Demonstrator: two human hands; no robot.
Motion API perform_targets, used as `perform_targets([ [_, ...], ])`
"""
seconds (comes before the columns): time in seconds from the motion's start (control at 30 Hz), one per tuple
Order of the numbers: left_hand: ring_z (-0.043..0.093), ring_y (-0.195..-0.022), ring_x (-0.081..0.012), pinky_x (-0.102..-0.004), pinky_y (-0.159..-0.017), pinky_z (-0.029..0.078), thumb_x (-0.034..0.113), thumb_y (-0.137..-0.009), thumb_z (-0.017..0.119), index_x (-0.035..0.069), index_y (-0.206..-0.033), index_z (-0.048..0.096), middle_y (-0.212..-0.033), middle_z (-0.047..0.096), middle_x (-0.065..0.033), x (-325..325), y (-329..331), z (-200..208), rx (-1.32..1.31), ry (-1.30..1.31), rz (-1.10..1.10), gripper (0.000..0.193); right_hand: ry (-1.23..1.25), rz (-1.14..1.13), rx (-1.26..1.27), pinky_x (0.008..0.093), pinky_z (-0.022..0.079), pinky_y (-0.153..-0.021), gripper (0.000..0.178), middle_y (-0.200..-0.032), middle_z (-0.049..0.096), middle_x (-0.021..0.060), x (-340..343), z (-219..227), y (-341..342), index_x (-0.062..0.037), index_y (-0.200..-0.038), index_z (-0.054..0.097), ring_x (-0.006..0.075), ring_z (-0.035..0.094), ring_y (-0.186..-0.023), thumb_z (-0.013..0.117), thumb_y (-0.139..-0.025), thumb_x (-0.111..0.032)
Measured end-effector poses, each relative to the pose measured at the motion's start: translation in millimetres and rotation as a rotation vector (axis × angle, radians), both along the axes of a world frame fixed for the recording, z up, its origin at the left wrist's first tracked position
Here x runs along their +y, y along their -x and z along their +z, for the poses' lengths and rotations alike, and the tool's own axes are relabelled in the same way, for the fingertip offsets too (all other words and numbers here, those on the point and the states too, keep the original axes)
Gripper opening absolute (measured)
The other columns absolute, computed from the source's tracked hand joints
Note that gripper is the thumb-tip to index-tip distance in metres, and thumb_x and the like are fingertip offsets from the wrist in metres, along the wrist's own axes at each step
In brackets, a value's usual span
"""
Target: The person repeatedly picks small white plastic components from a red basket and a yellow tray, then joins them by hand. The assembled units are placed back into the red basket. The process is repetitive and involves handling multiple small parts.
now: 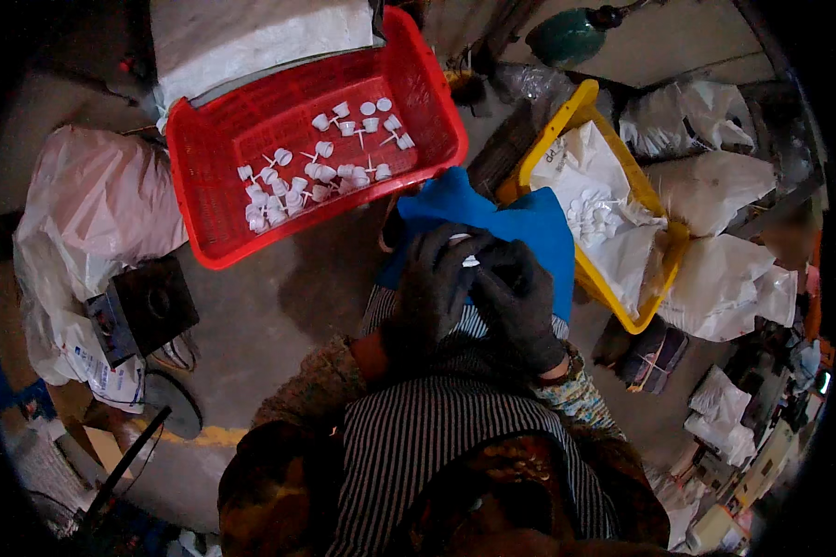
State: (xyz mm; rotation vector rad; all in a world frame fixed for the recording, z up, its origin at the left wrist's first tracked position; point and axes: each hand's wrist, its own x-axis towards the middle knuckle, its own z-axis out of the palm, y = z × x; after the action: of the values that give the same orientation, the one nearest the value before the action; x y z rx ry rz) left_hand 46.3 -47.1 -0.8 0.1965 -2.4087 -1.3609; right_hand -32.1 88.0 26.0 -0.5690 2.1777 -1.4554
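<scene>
Off on the left we've got the red basket [344,209], its white caps [320,173] crowding along the near edge and into the near left corner, a looser handful over by the right end, stems pointing every which way. Coming across, here's our left hand [427,283], gloved, fingers curled well in around a small white piece [470,262], which sits right between the two hands, above the blue cloth [553,218]. How its long axis runs we can't tell; the fingers cover most of it. Tight up against it from the other side is our right hand [528,306], fingers bent inward, though dark glove on dark glove means we can't say how firmly it grips. And now the key relation: the yellow basket [639,325] lies to the right of that piece, our right hand the nearer, its long sides slanting from far left to near right. Inside, more white pieces [590,215] rest on a white sheet [622,265], closer to the left edge; the red basket is our left hand's neighbour.
</scene>
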Motion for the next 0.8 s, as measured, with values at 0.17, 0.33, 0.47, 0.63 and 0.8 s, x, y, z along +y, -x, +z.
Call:
perform_targets([
  [0.17, 0.052, -0.108, -0.0347, -0.0444, -0.094, 0.042, 0.004, -0.079, 0.063, 0.005, -0.122, 0.058, -0.12, 0.053, -0.0158, 4, 2, -32, 0.064, -0.02, 0.078, 0.043, -0.054, -0.013, -0.082, 0.0281, 0.051, -0.065, 0.018, -0.085, 0.07, 0.0109, -9, -9, 5, -0.0008, -0.098, 0.062, 0.013, 0.064, -0.074, 0.071, -0.085, -0.009],
  [0.33, 0.053, -0.107, -0.0343, -0.0436, -0.094, 0.042, 0.005, -0.081, 0.062, 0.006, -0.122, 0.057, -0.115, 0.055, -0.0155, 2, 7, -22, 0.038, 0.014, 0.08, 0.042, 0.073, -0.051, -0.252, 0.0276, 0.052, -0.066, 0.016, -0.085, 0.07, 0.0092, -7, -15, 10, -0.0005, -0.097, 0.063, 0.0111, 0.064, -0.075, 0.071, -0.086, -0.009],
  [0.47, 0.054, -0.104, -0.0345, -0.0443, -0.091, 0.044, 0.006, -0.082, 0.061, 0.006, -0.118, 0.058, -0.113, 0.056, -0.017, 10, 8, -36, -0.025, 0.029, 0.131, 0.037, -0.025, -0.028, -0.204, 0.0275, 0.052, -0.065, 0.017, -0.083, 0.069, 0.0081, -11, -11, 15, 0.0002, -0.098, 0.061, 0.0122, 0.065, -0.074, 0.069, -0.087, -0.01],
  [0.63, 0.058, -0.097, -0.0358, -0.0444, -0.085, 0.049, 0.006, -0.084, 0.059, 0.002, -0.113, 0.06, -0.112, 0.058, -0.0203, -5, 23, -29, 0.044, 0.005, 0.064, 0.029, -0.011, -0.047, -0.2, 0.0275, 0.051, -0.064, 0.018, -0.086, 0.068, 0.0089, -13, -17, 18, 0.0002, -0.102, 0.059, 0.0138, 0.064, -0.072, 0.065, -0.09, -0.013],
  [0.8, 0.059, -0.106, -0.0359, -0.0422, -0.094, 0.048, 0.01, -0.09, 0.055, -0.003, -0.121, 0.056, -0.12, 0.058, -0.0226, -13, 18, -46, 0.088, -0.13, -0.116, 0.034, 0.169, -0.143, -0.496, 0.0264, 0.051, -0.067, 0.018, -0.095, 0.066, 0.0092, -3, 3, 22, -0.0008, -0.104, 0.06, 0.0122, 0.061, -0.077, 0.062, -0.093, -0.014],
])
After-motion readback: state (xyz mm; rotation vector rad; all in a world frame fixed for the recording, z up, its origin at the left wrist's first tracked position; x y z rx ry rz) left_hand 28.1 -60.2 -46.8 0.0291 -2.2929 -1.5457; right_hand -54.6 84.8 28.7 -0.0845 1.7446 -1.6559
